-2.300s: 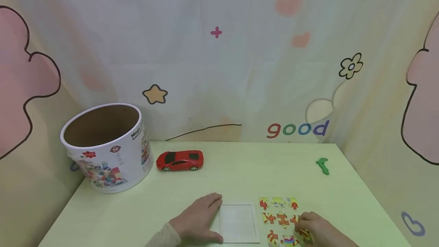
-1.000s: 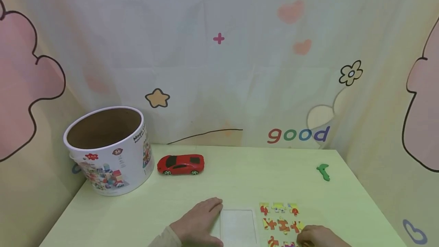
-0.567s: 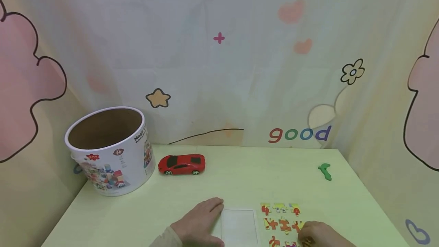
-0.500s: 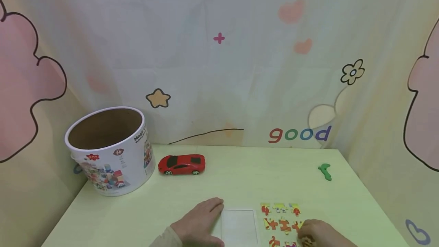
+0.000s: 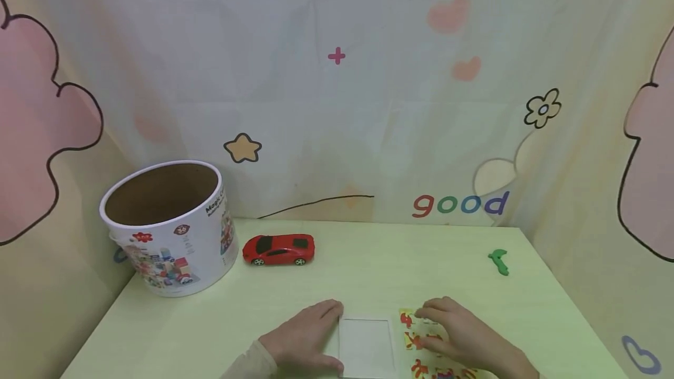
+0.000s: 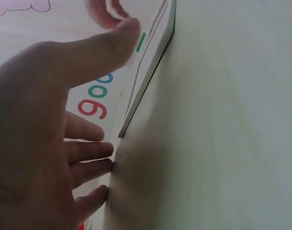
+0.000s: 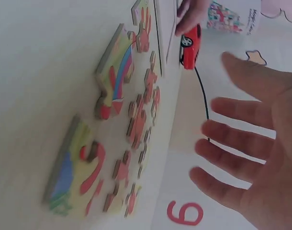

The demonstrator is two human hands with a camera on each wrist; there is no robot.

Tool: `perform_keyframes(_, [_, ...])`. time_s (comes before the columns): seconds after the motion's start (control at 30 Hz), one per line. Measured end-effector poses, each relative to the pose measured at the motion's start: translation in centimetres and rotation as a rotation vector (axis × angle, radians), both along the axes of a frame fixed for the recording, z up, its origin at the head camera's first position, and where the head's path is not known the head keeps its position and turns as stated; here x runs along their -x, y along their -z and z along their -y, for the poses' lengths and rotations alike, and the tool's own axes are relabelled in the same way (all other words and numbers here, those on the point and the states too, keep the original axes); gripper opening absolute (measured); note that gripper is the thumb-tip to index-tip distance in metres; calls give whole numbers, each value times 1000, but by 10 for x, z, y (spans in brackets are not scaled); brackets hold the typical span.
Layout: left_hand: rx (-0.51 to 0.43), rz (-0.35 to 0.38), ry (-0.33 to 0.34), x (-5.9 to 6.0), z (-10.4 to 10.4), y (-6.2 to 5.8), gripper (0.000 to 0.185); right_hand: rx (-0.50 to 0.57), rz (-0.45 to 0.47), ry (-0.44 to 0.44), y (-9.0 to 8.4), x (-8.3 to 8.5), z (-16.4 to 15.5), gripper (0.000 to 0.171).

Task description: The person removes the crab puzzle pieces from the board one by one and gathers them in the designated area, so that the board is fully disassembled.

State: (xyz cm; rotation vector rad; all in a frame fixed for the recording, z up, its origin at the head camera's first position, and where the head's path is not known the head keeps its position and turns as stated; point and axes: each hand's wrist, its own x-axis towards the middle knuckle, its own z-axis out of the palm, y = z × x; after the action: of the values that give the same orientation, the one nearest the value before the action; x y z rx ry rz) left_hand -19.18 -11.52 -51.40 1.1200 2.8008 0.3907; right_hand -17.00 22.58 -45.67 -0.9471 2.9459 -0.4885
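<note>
My left hand (image 5: 305, 335) rests on the table with its fingers straight, thumb and fingertips right at the left edge of a flat, white, square puzzle frame (image 5: 367, 347). To the frame's right lie several thick jigsaw pieces in loose rows, yellow with red shapes. My right hand (image 5: 463, 332) hovers over them, fingers apart and nothing between them, covering part of the upper rows. The right wrist view shows a rainbow piece (image 7: 118, 76) and, nearer, a corner piece (image 7: 64, 179) with blue and green, each lying apart from the others.
A red toy car (image 5: 279, 249) stands farther back on the pale table (image 5: 379, 274). Left of it is a large white bucket (image 5: 174, 250) with its top uncovered. A small green curved object (image 5: 498, 262) lies at the back right. A printed cloth (image 5: 295, 75) hangs behind the table.
My right hand has let go of the corner piece at the lower right, moved up and left over the pieces, and its fingers have spread. My left hand stays by the frame.
</note>
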Motion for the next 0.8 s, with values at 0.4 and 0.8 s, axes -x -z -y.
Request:
perform_keyframes(0.4, [157, -297, -21, 35, 14, -50, 111, -174, -280, -69, -11, 45, 55, 106])
perform_keyframes(0.8, [147, -252, -23, 32, 15, -44, 112, -149, -256, -23, -8, 36, 45, 103])
